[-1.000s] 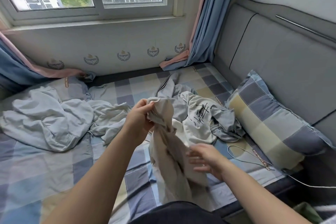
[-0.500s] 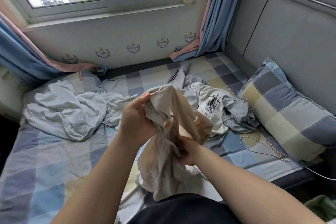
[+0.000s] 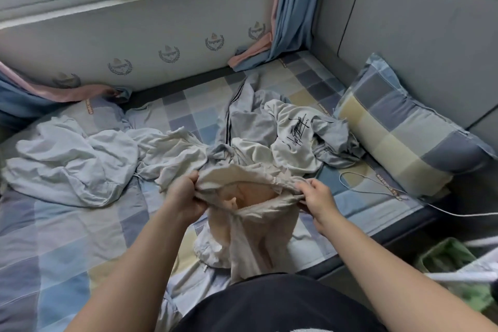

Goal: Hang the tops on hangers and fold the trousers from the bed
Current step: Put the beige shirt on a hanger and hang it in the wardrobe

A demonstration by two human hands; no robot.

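Hands farther apart than before, left hand (image 3: 184, 198) and right hand (image 3: 319, 198) gripping the beige garment (image 3: 253, 237), opening now spread.

Beige garment (image 3: 250, 226), blue-and-yellow checked sheet (image 3: 67, 237), matching pillow (image 3: 398, 132)

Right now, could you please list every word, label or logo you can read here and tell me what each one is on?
Nothing here reads clearly enough to quote.
Black handwritten-style print on the white top: a scrawl, illegible.
Orange lettered strips on the checked bedding: too small.
Wall crest emblems: any lettering is blurred.
Beige garment, gripped by the left hand and right hand: no print visible.
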